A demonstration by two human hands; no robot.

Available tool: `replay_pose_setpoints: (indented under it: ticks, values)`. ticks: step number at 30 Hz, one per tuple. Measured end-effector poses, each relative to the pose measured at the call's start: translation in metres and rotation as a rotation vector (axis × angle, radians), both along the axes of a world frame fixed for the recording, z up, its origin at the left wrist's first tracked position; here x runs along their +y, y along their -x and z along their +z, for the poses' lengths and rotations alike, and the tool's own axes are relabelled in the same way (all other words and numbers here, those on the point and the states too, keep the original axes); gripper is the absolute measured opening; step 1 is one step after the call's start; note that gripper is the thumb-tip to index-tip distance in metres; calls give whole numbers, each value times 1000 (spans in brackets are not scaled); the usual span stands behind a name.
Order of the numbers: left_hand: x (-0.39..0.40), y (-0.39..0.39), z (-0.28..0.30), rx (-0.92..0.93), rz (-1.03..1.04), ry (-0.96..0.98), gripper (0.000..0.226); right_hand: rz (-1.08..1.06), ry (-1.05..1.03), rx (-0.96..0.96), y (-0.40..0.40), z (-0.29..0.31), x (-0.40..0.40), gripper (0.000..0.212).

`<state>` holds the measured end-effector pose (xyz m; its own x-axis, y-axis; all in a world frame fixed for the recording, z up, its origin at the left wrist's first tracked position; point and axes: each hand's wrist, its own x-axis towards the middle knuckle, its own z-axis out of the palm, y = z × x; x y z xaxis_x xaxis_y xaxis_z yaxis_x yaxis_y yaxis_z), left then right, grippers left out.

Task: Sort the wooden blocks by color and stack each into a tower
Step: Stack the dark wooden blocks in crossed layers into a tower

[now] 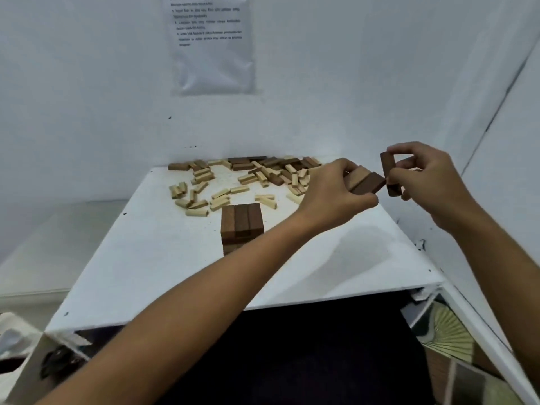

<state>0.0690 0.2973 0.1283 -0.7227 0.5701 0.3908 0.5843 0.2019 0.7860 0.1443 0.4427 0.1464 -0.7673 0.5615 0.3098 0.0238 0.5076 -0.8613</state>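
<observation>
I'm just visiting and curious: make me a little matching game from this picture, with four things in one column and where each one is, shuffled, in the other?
Things
1. dark brown tower
2. pale blocks
3. upright dark block
4. printed sheet

Places
A. pinched in the right hand
B. stuck on the white wall behind the table
C. standing near the middle of the table
D. scattered loose towards the far edge of the table

Pairs: 1-C, 2-D, 3-A, 4-B

The left hand grips a few more brown blocks.
</observation>
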Motion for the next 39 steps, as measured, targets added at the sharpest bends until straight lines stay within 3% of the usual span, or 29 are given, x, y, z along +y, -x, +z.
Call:
replay_pose_setpoints:
  ticks: [7,13,21,25,30,35,39]
  values:
    - [29,-5,-72,-131,11,165,35,-85,87,-256,-26,-63,22,39]
    - [30,-2,-115,-84,29,320,27,-43,157,-488,-24,-111,16,40]
    - [35,0,-132,-7,61,476,21,-104,73,-552,-9,-130,17,48]
    - [27,3,-135,6,57,500,43,-100,56,-543,-9,-130,21,45]
    - [12,1,-128,-78,-41,411,23,-42,-70,-517,-12,-131,16,52]
    - [6,0,-126,-45,-89,430,37,2,-74,-497,-10,-131,19,50]
    - [-1,3,-128,23,-146,463,26,60,-46,-490,-12,-128,25,52]
